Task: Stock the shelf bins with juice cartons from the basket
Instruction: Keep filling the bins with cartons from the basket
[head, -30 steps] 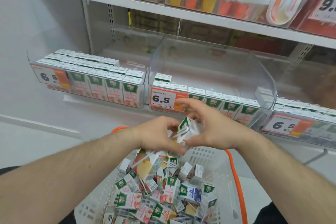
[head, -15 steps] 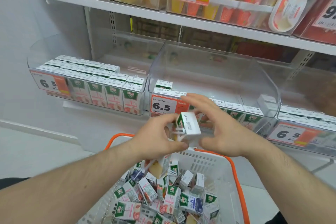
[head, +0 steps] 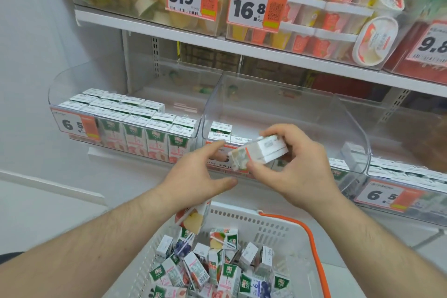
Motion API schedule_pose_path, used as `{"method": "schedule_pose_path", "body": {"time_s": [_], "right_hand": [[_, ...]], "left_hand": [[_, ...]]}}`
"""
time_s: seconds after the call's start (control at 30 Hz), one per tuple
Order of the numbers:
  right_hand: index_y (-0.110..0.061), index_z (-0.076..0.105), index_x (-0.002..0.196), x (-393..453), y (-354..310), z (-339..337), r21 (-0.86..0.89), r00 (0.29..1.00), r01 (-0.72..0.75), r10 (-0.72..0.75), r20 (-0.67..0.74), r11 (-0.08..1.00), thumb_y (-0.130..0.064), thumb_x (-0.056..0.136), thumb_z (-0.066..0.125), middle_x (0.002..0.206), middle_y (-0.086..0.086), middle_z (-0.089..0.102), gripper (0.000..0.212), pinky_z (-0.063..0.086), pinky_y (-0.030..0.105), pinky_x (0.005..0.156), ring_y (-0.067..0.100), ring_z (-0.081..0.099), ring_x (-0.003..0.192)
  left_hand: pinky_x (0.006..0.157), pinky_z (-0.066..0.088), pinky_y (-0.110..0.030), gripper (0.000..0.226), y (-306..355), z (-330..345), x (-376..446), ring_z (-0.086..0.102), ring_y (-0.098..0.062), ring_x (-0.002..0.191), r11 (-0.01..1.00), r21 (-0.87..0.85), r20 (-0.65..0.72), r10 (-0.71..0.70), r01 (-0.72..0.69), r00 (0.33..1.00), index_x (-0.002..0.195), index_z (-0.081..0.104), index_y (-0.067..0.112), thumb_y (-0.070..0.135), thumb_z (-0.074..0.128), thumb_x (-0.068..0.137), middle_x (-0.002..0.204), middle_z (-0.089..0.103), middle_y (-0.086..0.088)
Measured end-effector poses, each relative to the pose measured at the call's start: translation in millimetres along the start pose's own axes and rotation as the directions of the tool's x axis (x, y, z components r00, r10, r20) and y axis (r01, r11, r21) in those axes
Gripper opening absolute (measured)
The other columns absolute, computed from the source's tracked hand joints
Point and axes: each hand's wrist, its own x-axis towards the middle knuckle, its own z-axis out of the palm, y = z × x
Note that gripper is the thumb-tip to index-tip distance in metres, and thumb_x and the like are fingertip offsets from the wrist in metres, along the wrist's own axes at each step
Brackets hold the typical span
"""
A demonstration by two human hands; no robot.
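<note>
My right hand (head: 297, 169) grips a white juice carton (head: 266, 151), lying on its side, just in front of the clear middle bin (head: 290, 109). That bin holds a front row of cartons (head: 219, 132), mostly hidden behind my hands. My left hand (head: 196, 176) is beside the carton with index finger and thumb stretched out, apart from it. A second carton with an apple picture (head: 193, 218) hangs under the left palm, held by fingers I cannot see. The white basket (head: 242, 213) below holds several loose cartons (head: 225, 273).
The left bin (head: 60, 84) holds several rows of upright cartons (head: 135, 133). A right bin (head: 384, 195) with a 6.5 label also holds cartons. The basket has an orange handle (head: 312, 237). The shelf above (head: 266, 51) carries tubs of cut fruit and price tags.
Both hands rose from the basket to the front of the middle bin. The carton they held together is now in my right hand alone, turned on its side.
</note>
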Motion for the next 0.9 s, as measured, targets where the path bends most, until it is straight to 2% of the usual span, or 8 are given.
{"method": "schedule_pose_path", "body": {"time_s": [0.13, 0.23, 0.3, 0.4, 0.5, 0.6, 0.77, 0.9], "right_hand": [[-0.027, 0.054, 0.097, 35.6, -9.2, 2.8, -0.117, 0.982, -0.136, 0.118, -0.147, 0.984, -0.035, 0.07, 0.08, 0.087, -0.015, 0.061, 0.037, 0.048, 0.019, 0.068, 0.005, 0.059, 0.079], [-0.022, 0.05, 0.098, 74.0, 5.1, 8.6, -0.231, 0.947, -0.322, 0.314, -0.069, 0.918, -0.036, 0.077, 0.073, 0.091, -0.006, 0.059, 0.035, 0.053, 0.036, 0.068, 0.016, 0.059, 0.082], [-0.018, 0.049, 0.102, 95.0, 17.5, 17.0, -0.316, 0.916, -0.382, 0.401, -0.005, 0.869, -0.036, 0.079, 0.069, 0.095, 0.0, 0.06, 0.035, 0.051, 0.036, 0.064, 0.02, 0.059, 0.081], [-0.016, 0.055, 0.107, 112.2, 28.2, 35.5, -0.447, 0.86, -0.37, 0.483, 0.167, 0.814, -0.035, 0.081, 0.066, 0.096, 0.001, 0.057, 0.035, 0.043, 0.03, 0.062, 0.019, 0.056, 0.08], [-0.015, 0.047, 0.07, 119.6, 28.1, 45.8, -0.466, 0.786, -0.373, 0.54, 0.3, 0.802, -0.032, 0.081, 0.069, 0.068, -0.001, 0.049, 0.031, 0.042, 0.03, 0.054, 0.017, 0.052, 0.062], [-0.013, 0.044, 0.06, 123.9, 28.0, 49.3, -0.446, 0.747, -0.405, 0.57, 0.342, 0.798, -0.033, 0.083, 0.071, 0.06, 0.001, 0.047, 0.041, 0.053, 0.035, 0.062, 0.02, 0.052, 0.057], [-0.012, 0.038, 0.06, 125.6, 25.9, 63.4, -0.535, 0.718, -0.312, 0.564, 0.409, 0.785, -0.039, 0.086, 0.068, 0.058, 0.002, 0.039, 0.047, 0.031, 0.029, 0.05, 0.019, 0.037, 0.051], [-0.014, 0.037, 0.06, 122.6, 25.8, 69.4, -0.577, 0.7, -0.28, 0.574, 0.425, 0.767, -0.041, 0.09, 0.061, 0.06, 0.002, 0.039, 0.047, 0.028, 0.03, 0.049, 0.018, 0.036, 0.053]], "left_hand": [[0.079, 0.045, -0.024, 0.079, -0.2, -3.2, 8.4, 0.058, -0.001, 0.088, 0.998, 0.043, -0.054, -0.048, 0.05, 0.997, 0.148, 0.03, 0.042, 0.042, 0.071, 0.081, 0.094, 0.062, 0.019], [0.066, 0.043, -0.02, 0.076, -0.2, -3.8, 10.7, 0.052, 0.0, 0.064, 0.989, 0.134, -0.007, -0.066, 0.067, 0.998, 0.15, 0.025, 0.041, 0.04, 0.066, 0.085, 0.096, 0.063, 0.018], [0.057, 0.037, -0.016, 0.074, -0.7, -4.3, 11.4, 0.044, 0.001, 0.052, 0.985, 0.153, 0.0, -0.075, 0.074, 0.997, 0.149, 0.026, 0.042, 0.039, 0.064, 0.086, 0.097, 0.062, 0.019], [0.061, 0.04, -0.018, 0.069, -1.9, -6.1, 14.5, 0.043, 0.001, 0.051, 0.989, 0.115, -0.009, -0.09, 0.091, 0.996, 0.148, 0.031, 0.041, 0.037, 0.064, 0.087, 0.105, 0.061, 0.019], [0.067, 0.041, -0.018, 0.065, -3.7, -9.4, 17.3, 0.044, 0.003, 0.054, 0.988, 0.114, -0.021, -0.105, 0.106, 0.994, 0.146, 0.036, 0.04, 0.035, 0.063, 0.088, 0.113, 0.061, 0.017], [0.065, 0.041, -0.017, 0.063, -2.8, -10.6, 18.3, 0.047, 0.003, 0.055, 0.987, 0.106, -0.015, -0.117, 0.117, 0.993, 0.145, 0.038, 0.04, 0.033, 0.063, 0.088, 0.115, 0.062, 0.016], [0.072, 0.045, -0.02, 0.062, -1.4, -7.6, 19.6, 0.045, 0.001, 0.055, 0.989, 0.085, -0.026, -0.121, 0.123, 0.992, 0.145, 0.04, 0.038, 0.028, 0.062, 0.088, 0.115, 0.064, 0.014], [0.077, 0.047, -0.022, 0.061, -1.0, -7.1, 20.3, 0.045, 0.001, 0.057, 0.989, 0.082, -0.029, -0.124, 0.126, 0.992, 0.145, 0.041, 0.037, 0.028, 0.061, 0.087, 0.113, 0.065, 0.014]]}}
